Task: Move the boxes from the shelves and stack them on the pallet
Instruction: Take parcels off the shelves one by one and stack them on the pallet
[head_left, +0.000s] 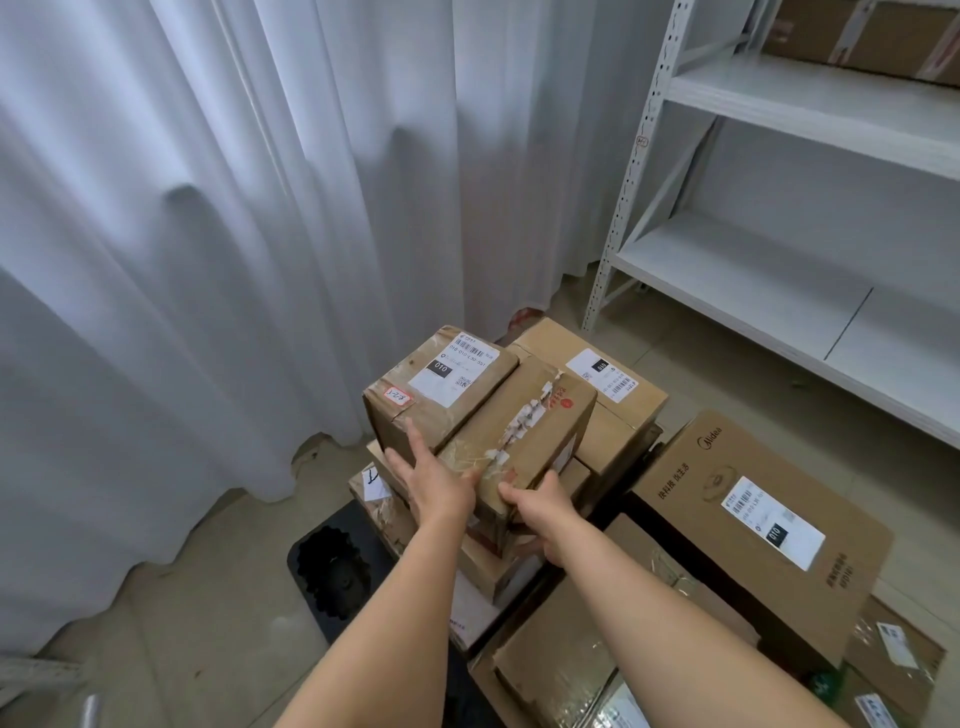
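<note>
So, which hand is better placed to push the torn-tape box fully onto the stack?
The right hand. It already grips the near corner of the torn-tape box, thumb on top. The left hand lies flat with straight fingers against the neighbouring labelled box, so it mainly steadies.

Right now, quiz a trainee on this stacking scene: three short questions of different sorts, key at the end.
1. True or false: the right hand grips the near end of the brown cardboard box with torn white tape.
2. Multiple choice: the brown cardboard box with the white 010 shipping label and small red-edged sticker lies (A) on the white metal shelving, (B) beside the torn-tape box on top of the stack, (C) on the floor by the white curtain.
3. Fill in: the left hand lies with straight fingers against the near face of the ____ box.

Key: 1 true; 2 B; 3 labelled.
</note>
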